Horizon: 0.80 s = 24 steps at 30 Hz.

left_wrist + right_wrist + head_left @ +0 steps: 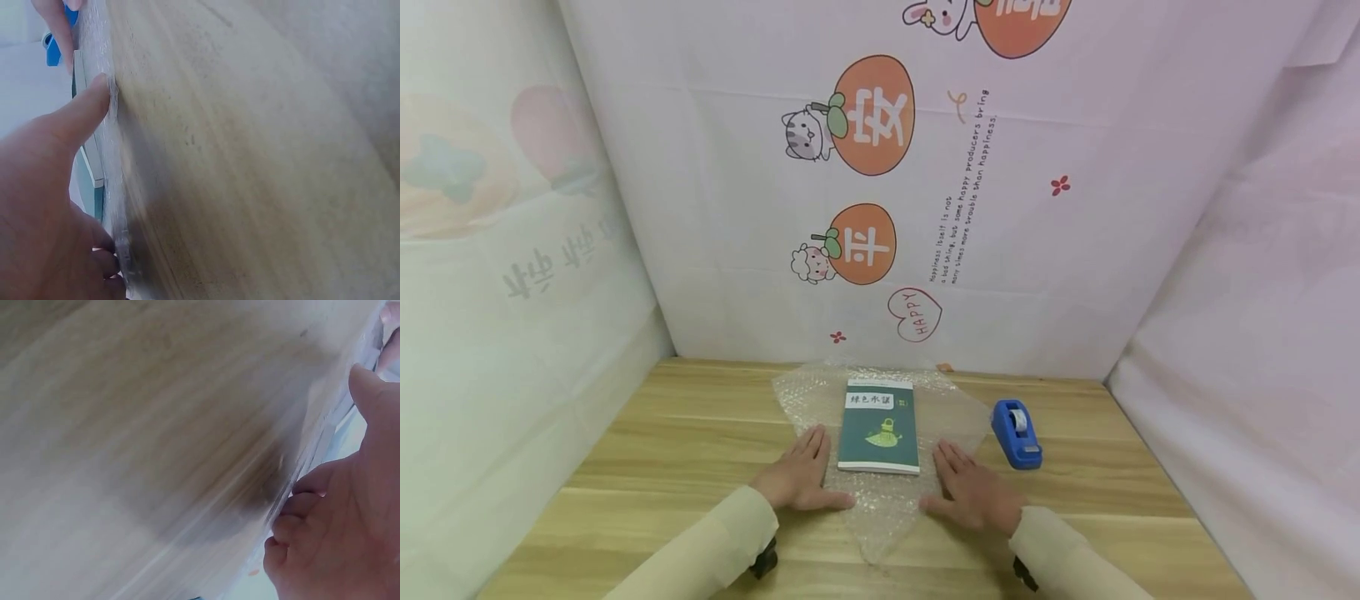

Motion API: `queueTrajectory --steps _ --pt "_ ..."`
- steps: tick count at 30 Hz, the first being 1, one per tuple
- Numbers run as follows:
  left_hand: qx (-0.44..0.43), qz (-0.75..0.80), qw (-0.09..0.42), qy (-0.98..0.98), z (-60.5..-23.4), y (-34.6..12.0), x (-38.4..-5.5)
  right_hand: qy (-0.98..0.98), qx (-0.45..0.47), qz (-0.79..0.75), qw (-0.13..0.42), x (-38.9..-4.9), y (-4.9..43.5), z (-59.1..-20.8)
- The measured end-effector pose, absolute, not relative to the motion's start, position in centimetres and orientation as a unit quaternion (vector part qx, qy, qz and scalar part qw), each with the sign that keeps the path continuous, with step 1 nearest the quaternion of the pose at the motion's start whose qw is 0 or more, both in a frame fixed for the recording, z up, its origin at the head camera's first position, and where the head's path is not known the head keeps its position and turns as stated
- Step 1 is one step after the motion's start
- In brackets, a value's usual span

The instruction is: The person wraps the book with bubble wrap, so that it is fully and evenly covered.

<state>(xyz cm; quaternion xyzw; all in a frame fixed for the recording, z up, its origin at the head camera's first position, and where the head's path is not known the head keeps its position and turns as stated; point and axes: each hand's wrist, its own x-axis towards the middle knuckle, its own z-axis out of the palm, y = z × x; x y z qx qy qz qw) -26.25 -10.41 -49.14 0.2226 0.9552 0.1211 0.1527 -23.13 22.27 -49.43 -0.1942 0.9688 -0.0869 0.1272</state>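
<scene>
A green book [878,427] with a white title label lies face up in the middle of a sheet of clear bubble wrap [880,517], which is turned so one corner points toward me. My left hand [801,473] rests on the sheet's left edge, fingers extended and thumb spread toward the book's lower side. On the opposite edge my right hand [973,487] lies flat in the same way. Both wrist views show thumb and fingertips pressing the wrap at the wooden table. The book's spine edge [94,159] shows behind the left hand.
A blue tape dispenser [1018,435] with a roll in it stands right of the wrap. The wooden table [700,433] meets a printed white cloth [737,275] at its back, with more cloth hanging at both sides.
</scene>
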Motion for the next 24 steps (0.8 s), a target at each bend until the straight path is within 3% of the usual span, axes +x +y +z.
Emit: queueTrajectory --steps 11,19,24 --pt "0.213 0.133 0.142 0.958 -50.1 -10.4 -26.5 0.944 -0.164 -0.255 0.132 -22.6 24.8 -47.9" --pt "0.22 0.149 0.126 0.956 -52.4 -10.7 -27.9 0.904 -0.087 -0.39 0.154 -22.4 27.7 -45.8" --pt "0.222 0.163 0.124 0.953 -51.3 -10.5 -27.1 0.842 -0.03 -0.51 0.177 -23.1 29.3 -45.6"
